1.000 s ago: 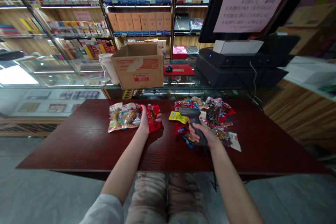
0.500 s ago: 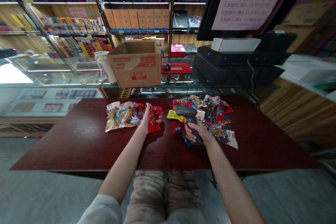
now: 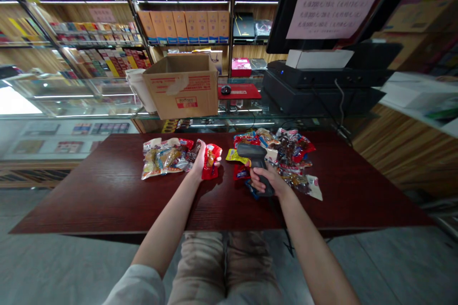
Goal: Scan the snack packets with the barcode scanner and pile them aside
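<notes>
My left hand (image 3: 199, 164) is closed around a red snack packet (image 3: 212, 161) with a clear window showing brown food, held just above the table. In my right hand (image 3: 266, 178) is a dark grey barcode scanner (image 3: 252, 151), its head pointing left toward the packet. Left of my left hand lies a group of clear and red snack packets (image 3: 162, 157). Behind and right of the scanner spreads a pile of mixed snack packets (image 3: 288, 150). A yellow packet (image 3: 236, 156) pokes out beneath the scanner's head, which hides part of the pile.
The dark red wooden table (image 3: 118, 200) meets a glass counter. On that counter stand an open cardboard box (image 3: 182, 90), a mouse (image 3: 225, 89) on a red mat, and a black cash drawer (image 3: 318, 95) under a monitor (image 3: 282, 14). A cable hangs off the table's front edge.
The view has shifted slightly. My left hand still grips the red packet, whose window now catches more light; the scanner stays in my right hand with almost no movement.
</notes>
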The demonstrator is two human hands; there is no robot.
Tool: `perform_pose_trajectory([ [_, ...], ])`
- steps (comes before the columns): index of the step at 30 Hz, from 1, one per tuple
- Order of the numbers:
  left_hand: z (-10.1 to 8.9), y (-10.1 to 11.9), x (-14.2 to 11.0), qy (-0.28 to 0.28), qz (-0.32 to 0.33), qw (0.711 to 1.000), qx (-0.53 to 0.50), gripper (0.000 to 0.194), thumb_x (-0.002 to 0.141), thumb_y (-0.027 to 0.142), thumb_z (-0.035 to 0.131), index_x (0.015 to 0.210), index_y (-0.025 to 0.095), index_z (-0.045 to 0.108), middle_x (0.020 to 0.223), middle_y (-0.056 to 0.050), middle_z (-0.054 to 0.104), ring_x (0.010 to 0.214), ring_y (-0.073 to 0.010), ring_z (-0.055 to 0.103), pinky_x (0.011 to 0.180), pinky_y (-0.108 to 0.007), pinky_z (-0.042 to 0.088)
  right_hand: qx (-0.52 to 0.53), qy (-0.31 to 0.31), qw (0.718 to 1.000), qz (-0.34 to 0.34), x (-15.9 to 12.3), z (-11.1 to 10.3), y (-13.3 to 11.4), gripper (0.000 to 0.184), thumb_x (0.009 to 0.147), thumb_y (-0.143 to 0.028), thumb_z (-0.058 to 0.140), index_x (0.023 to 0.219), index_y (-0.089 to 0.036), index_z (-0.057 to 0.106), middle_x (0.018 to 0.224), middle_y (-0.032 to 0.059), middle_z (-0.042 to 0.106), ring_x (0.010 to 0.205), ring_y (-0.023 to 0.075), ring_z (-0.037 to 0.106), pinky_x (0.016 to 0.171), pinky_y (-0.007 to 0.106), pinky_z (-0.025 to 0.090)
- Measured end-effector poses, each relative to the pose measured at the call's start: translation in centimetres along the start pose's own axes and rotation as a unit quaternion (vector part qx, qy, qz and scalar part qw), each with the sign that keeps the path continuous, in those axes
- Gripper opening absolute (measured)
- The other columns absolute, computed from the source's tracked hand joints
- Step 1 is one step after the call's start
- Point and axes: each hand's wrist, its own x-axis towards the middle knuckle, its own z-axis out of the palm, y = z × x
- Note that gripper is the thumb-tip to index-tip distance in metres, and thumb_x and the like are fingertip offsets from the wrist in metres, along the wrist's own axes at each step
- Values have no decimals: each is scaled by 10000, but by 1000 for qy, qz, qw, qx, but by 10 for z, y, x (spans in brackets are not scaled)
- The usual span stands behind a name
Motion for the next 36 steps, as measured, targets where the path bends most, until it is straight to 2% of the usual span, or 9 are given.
perform_pose_trajectory([
  [4, -13, 5, 4, 117, 148, 964, 190, 604, 809, 777, 405, 831, 188, 540, 658, -14, 543, 526, -116, 477, 499, -237, 400, 16, 5, 1000, -5, 1, -4, 0, 297, 803, -340, 664, 1003, -183, 510, 581, -90, 482, 328, 32, 317, 313, 179, 292],
  [6, -22, 14, 3, 206, 270, 874, 349, 510, 813, 706, 486, 836, 198, 530, 745, -29, 569, 652, -154, 538, 630, -284, 466, 23, 14, 1000, -4, 2, -7, 0, 291, 798, -346, 667, 984, -181, 516, 575, -88, 474, 326, 33, 317, 312, 181, 288],
  [9, -34, 28, -3, 345, 376, 674, 534, 398, 816, 581, 581, 891, 193, 534, 952, -96, 593, 940, -253, 570, 883, -397, 469, 27, 28, 999, -2, 3, -10, 1, 269, 792, -346, 667, 952, -185, 522, 568, -86, 463, 320, 33, 312, 310, 181, 273],
  [12, -40, 36, -7, 414, 347, 547, 640, 415, 836, 524, 587, 1003, 145, 566, 1105, -182, 570, 1114, -345, 522, 982, -468, 419, 28, 38, 999, -7, 3, -12, 2, 255, 790, -349, 668, 930, -191, 525, 573, -81, 469, 323, 36, 312, 307, 183, 272],
  [16, -46, 32, -5, 396, 230, 479, 749, 373, 858, 401, 572, 1066, 95, 617, 1196, -231, 562, 1147, -399, 506, 961, -505, 420, 31, 37, 999, -9, 3, -14, 3, 227, 795, -341, 670, 881, -192, 521, 571, -77, 465, 331, 37, 317, 313, 182, 289],
  [22, -44, 19, -2, 394, 253, 446, 763, 333, 919, 296, 455, 1130, 123, 646, 1210, -210, 594, 1234, -407, 455, 1045, -639, 278, 53, 78, 994, -63, -1, -18, -7, 238, 779, -331, 687, 756, -188, 499, 591, -60, 485, 345, 29, 332, 320, 172, 304],
  [25, -29, 5, 3, 299, 317, 492, 754, 364, 945, 325, 433, 1204, 145, 613, 1247, -180, 589, 1216, -334, 493, 1070, -536, 319, 63, 106, 989, -87, -3, -24, -13, 292, 750, -341, 711, 678, -188, 472, 579, -55, 475, 352, 28, 329, 314, 171, 310],
  [29, -6, -24, 16, 139, 255, 576, 764, 493, 934, 426, 479, 1333, 141, 523, 1258, -159, 604, 1165, -299, 552, 981, -443, 419, 78, 142, 982, -101, -4, -32, -16, 286, 724, -327, 729, 685, -186, 483, 578, -59, 477, 355, 24, 336, 312, 158, 315],
  [36, 3, -47, 27, 162, 170, 562, 793, 555, 902, 540, 505, 1320, 181, 568, 1313, -161, 568, 1178, -343, 500, 974, -475, 395, 80, 151, 980, -99, -5, -37, -16, 257, 744, -313, 719, 752, -192, 492, 588, -60, 492, 367, 30, 362, 323, 154, 335],
])
